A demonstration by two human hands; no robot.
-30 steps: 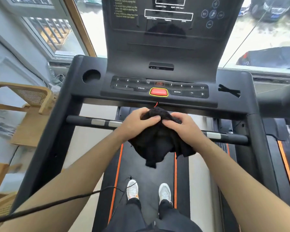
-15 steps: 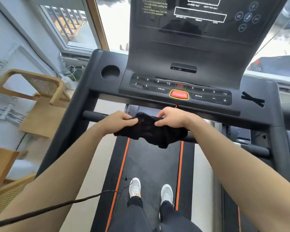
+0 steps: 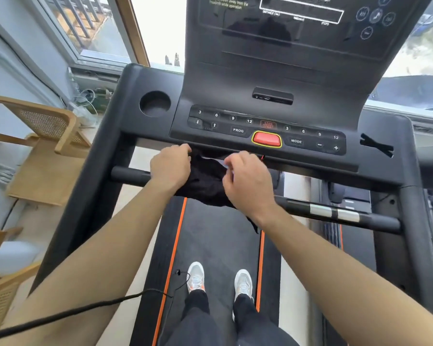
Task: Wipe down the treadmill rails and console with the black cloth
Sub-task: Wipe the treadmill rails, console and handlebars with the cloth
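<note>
Both hands have slid the black cloth (image 3: 205, 181) to the left along the bar (image 3: 128, 174) and up toward the near edge of the console (image 3: 268, 121). The left hand (image 3: 170, 168) has its fingers curled over the cloth's left end. The right hand (image 3: 248, 181) pinches the right end with bent fingers. The cloth hangs over the bar between them, and a loose corner droops toward the belt (image 3: 218, 245). It looks soft, light and floppy, so I think it is best held bunched in the palm. The red button (image 3: 266, 139) is just right of the hands, so a rub there might press it. There is a little open bar to the left and much more to the right
</note>
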